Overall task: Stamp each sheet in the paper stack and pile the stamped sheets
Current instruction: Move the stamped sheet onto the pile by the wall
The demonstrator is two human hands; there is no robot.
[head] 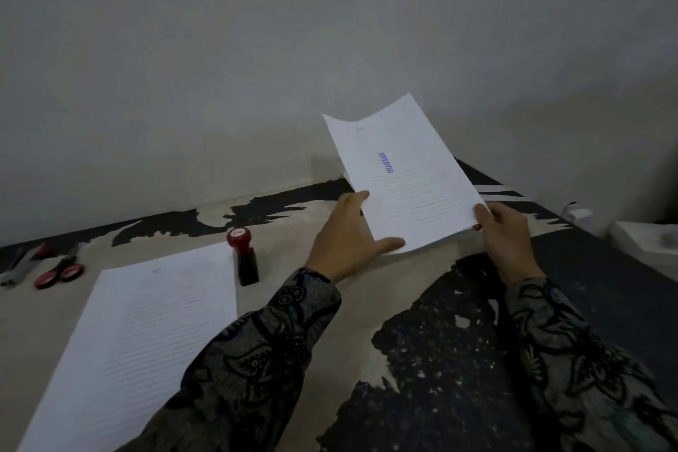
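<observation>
A small pile of stamped sheets (407,172), the top one bearing a blue stamp mark, is lifted off the table and tilted up toward the wall. My left hand (348,235) holds its near left edge, thumb on top. My right hand (502,235) grips its near right corner. The stack of lined paper (146,334) lies flat at the lower left. A stamp (244,257) with a red cap and black body stands upright just right of that stack's far corner, with neither hand on it.
Red-handled scissors (60,273) and a grey tool (18,264) lie at the far left edge of the table (422,378), whose worn top is patchy beige and black. A white object (645,235) sits at the far right. A plain wall rises behind.
</observation>
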